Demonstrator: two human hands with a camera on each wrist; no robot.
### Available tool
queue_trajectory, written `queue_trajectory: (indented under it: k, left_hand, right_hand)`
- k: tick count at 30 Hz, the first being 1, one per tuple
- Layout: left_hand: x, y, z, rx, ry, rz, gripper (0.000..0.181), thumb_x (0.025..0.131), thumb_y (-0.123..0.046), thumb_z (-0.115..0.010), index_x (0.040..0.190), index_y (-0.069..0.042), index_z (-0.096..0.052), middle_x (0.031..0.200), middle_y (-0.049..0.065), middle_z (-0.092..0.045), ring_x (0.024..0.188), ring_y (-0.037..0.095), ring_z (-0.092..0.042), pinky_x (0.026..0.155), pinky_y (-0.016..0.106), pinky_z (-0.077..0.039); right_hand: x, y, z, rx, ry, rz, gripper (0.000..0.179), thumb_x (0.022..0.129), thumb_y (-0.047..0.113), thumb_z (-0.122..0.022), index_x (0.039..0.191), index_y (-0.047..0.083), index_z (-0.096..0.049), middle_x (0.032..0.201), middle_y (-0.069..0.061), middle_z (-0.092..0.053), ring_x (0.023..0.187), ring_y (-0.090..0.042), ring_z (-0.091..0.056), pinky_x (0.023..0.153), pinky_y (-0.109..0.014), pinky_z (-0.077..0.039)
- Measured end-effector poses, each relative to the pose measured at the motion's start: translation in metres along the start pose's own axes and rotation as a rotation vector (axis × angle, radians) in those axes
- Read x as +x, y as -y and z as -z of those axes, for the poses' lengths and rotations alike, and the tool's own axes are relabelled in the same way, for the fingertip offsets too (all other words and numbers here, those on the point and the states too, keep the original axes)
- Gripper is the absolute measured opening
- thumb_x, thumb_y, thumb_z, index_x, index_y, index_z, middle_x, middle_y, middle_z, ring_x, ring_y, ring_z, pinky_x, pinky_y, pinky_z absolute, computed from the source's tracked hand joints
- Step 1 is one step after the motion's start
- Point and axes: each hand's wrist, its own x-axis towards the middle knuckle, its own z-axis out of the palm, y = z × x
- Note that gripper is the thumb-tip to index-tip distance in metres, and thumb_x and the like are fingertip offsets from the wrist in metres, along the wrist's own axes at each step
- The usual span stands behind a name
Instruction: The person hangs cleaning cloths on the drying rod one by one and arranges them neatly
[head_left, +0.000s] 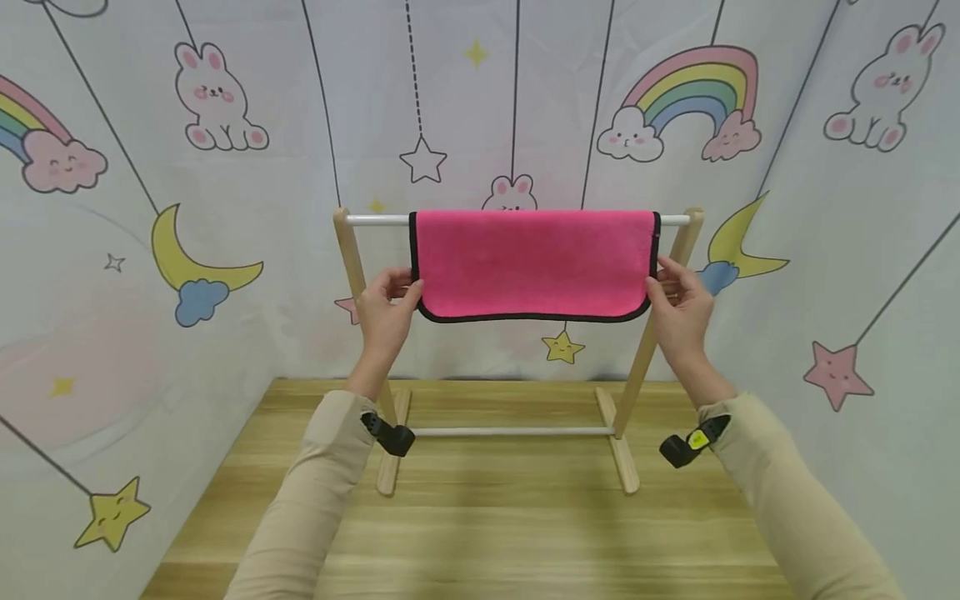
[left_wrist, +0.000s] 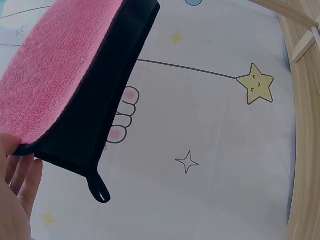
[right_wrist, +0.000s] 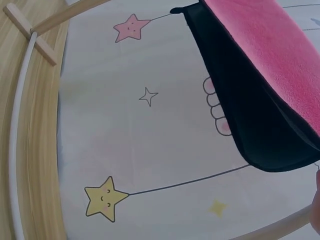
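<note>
A bright pink towel (head_left: 534, 267) with black edging hangs folded over the top white bar (head_left: 378, 221) of a wooden rack. My left hand (head_left: 386, 312) pinches its left edge near the lower corner, thumb in front. On the opposite side, my right hand (head_left: 684, 312) pinches the right edge at about the same height. Seen from the left wrist, the towel's dark underside (left_wrist: 100, 95) shows behind the pink face, and a small black loop (left_wrist: 99, 189) dangles from a corner. Only a sliver of the right hand (right_wrist: 315, 210) appears in the right wrist view.
The rack's wooden legs (head_left: 637, 375) lean down to feet on a wood-grain table (head_left: 510, 533). A lower white bar (head_left: 517, 432) joins them. Behind and at both sides hangs a pale cloth backdrop (head_left: 300, 250) printed with rabbits, stars and moons. Each wrist wears a black camera (head_left: 393, 437).
</note>
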Motion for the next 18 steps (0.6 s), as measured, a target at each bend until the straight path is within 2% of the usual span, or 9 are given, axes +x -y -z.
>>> queue_trajectory:
  k: [6,9,12,16,18]
  left_hand:
    - [-0.003,0.004,0.001,0.026,0.004,0.015,0.021,0.081,-0.006,-0.066,0.099,0.005,-0.063,0.089,0.018,-0.066,0.073,0.016,-0.059,0.058,0.012,-0.046]
    - [-0.003,0.004,0.0,0.034,-0.001,-0.003,0.027,0.082,-0.008,-0.066,0.107,0.001,-0.061,0.093,0.014,-0.066,0.078,0.018,-0.062,0.061,0.012,-0.048]
    - [0.0,-0.002,-0.001,0.046,-0.002,-0.015,0.038,0.083,-0.012,-0.065,0.119,-0.006,-0.056,0.099,0.009,-0.066,0.086,0.015,-0.062,0.068,0.018,-0.052]
    - [0.002,-0.012,-0.001,0.082,0.008,-0.003,0.045,0.085,-0.016,-0.063,0.128,-0.016,-0.051,0.104,0.003,-0.065,0.093,0.011,-0.061,0.077,0.025,-0.052]
    - [0.002,-0.014,-0.002,0.105,0.008,0.006,0.045,0.086,-0.018,-0.063,0.129,-0.019,-0.051,0.104,0.002,-0.065,0.093,0.01,-0.061,0.077,0.023,-0.052]
  right_hand:
    - [-0.005,-0.008,0.0,0.019,0.031,0.01,0.03,0.083,-0.006,-0.059,0.112,-0.011,-0.057,0.084,-0.001,-0.054,0.069,0.0,-0.051,0.058,-0.009,-0.041]
    - [-0.005,-0.011,0.0,0.053,0.055,0.039,0.037,0.081,-0.008,-0.06,0.116,-0.012,-0.053,0.087,-0.01,-0.056,0.071,0.0,-0.054,0.062,-0.009,-0.044]
    - [-0.002,-0.012,-0.001,0.067,0.067,0.056,0.043,0.08,-0.009,-0.06,0.121,-0.011,-0.05,0.091,-0.017,-0.057,0.072,0.001,-0.056,0.066,-0.01,-0.045]
    - [0.002,-0.008,-0.004,0.031,0.043,0.059,0.038,0.082,-0.007,-0.059,0.119,-0.009,-0.054,0.09,-0.014,-0.058,0.07,0.003,-0.055,0.063,-0.009,-0.044]
    - [0.003,-0.005,-0.005,0.011,0.025,0.069,0.034,0.082,-0.007,-0.059,0.117,-0.008,-0.057,0.088,-0.012,-0.059,0.069,0.004,-0.054,0.062,-0.008,-0.043]
